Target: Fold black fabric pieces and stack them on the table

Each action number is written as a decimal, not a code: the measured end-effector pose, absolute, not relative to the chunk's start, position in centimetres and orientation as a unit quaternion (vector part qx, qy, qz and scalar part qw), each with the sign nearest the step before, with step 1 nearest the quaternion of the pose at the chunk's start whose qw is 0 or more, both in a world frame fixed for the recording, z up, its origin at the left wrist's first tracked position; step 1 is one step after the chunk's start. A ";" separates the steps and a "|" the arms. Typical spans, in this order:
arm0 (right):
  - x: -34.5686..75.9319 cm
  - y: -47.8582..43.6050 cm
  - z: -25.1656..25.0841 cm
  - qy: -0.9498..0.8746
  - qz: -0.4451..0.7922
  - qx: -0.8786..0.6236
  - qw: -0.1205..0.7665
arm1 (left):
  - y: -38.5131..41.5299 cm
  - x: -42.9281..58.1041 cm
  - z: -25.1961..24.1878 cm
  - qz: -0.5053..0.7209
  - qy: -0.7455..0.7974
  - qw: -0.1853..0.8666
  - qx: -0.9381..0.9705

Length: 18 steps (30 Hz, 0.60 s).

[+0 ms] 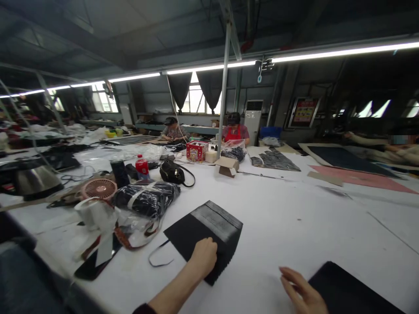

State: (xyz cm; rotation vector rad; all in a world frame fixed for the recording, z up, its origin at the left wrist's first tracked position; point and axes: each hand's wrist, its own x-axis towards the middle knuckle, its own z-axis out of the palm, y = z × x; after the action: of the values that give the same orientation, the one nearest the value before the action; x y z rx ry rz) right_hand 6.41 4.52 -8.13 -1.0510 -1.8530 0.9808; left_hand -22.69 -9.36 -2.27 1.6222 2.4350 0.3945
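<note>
A stack of black fabric pieces (196, 226) lies on the white table, with a pale greyish band across its far part and a stepped, jagged right edge. My left hand (205, 255) is closed in a fist over the near half of this stack; its fingertips are hidden under the knuckles, against the fabric. From the stack's left corner a thin black strip (159, 264) curls onto the table. My right hand (303, 290) is open, fingers stretched out, just left of another black fabric piece (350, 290) at the bottom right; whether it touches that piece I cannot tell.
To the left lie a plastic-wrapped black bundle (149, 196), a pink fan (99, 189), a white tape roll (93, 213), a steel kettle (37, 179) and a black handbag (172, 171). A pole (224, 87) rises beyond a cardboard box (227, 166). Several people sit farther back.
</note>
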 end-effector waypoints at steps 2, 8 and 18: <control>2.3 2.1 -9.3 -0.762 0.407 -0.352 0.361 | -9.1 -23.5 -2.5 0.142 0.811 0.108 0.557; -6.3 -1.3 -8.4 -0.843 0.345 -0.227 0.346 | -9.7 -26.6 -3.0 0.266 0.777 0.176 0.543; -10.8 -1.8 -8.4 -0.917 0.143 -0.221 0.298 | -12.0 -31.8 -3.9 0.675 0.626 0.335 0.200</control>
State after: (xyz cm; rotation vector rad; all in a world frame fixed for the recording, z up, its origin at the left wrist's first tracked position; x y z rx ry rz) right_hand -10.79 -1.85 -8.45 -0.5883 -2.4374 0.3791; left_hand -31.79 -12.01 -3.90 0.5224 1.6336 1.7615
